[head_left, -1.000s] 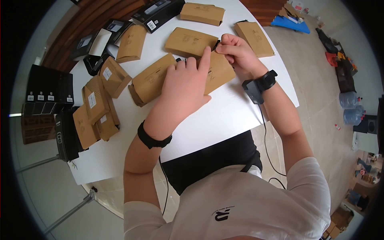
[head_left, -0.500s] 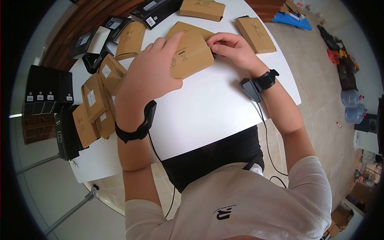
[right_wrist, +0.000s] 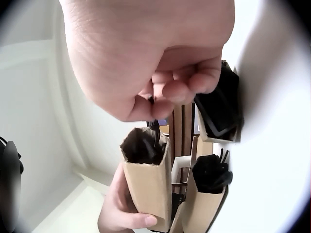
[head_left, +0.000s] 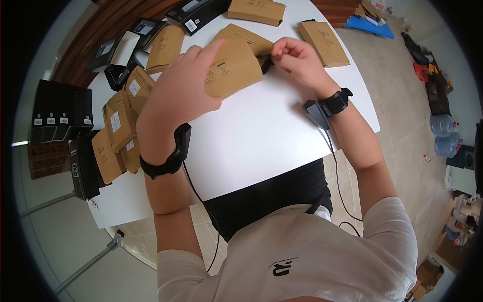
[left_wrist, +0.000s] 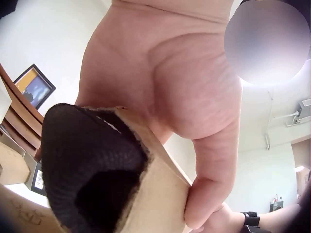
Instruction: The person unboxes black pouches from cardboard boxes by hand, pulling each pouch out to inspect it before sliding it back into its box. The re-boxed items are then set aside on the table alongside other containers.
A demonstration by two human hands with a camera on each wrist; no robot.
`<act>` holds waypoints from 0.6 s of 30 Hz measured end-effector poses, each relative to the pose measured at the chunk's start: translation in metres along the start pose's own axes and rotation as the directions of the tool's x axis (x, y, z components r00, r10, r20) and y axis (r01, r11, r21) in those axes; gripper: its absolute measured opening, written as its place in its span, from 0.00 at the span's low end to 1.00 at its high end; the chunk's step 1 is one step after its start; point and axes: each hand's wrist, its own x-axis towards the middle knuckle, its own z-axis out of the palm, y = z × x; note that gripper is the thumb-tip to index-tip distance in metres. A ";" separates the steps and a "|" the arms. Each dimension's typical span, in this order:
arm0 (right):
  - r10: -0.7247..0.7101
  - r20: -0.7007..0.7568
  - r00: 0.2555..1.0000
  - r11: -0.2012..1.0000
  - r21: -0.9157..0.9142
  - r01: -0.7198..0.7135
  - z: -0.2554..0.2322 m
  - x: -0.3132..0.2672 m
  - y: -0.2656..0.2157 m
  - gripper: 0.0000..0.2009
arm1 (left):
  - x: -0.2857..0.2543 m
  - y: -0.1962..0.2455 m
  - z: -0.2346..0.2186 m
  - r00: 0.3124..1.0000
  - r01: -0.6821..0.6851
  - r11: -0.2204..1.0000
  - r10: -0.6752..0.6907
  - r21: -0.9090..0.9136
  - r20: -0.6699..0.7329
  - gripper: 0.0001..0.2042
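The left hand [head_left: 176, 83] grips a brown cardboard sleeve [head_left: 236, 68], tilted above the white table. Black fabric [left_wrist: 92, 165] fills the sleeve's near end in the left wrist view. Beside the other end, the right hand [head_left: 302, 63] has its fingers curled in. In the right wrist view, the right hand [right_wrist: 150, 53] pinches a thin black cord [right_wrist: 154, 127] at the mouth of the sleeve [right_wrist: 148, 189], where dark material shows inside. The left hand's thumb [right_wrist: 141, 221] lies against the sleeve's side. Behind it is another cardboard sleeve [head_left: 256, 41].
More cardboard sleeves [head_left: 324, 45] lie at the table's back and right. Black boxes [head_left: 196, 15] stand at the back left, beside an open box [head_left: 125, 49]. Several cardboard packages [head_left: 118, 123] are piled on the left of the white table [head_left: 251, 136].
The left hand has gone from lying over the sleeve to gripping it, and has raised it and shifted it left. The right hand has moved slightly right since half a second ago.
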 end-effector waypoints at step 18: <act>0.033 0.041 0.999 0.997 0.068 -0.036 0.007 -0.003 -0.001 0.04 | -0.001 0.002 0.001 0.996 -0.084 0.996 0.083 -0.023 -0.019 0.45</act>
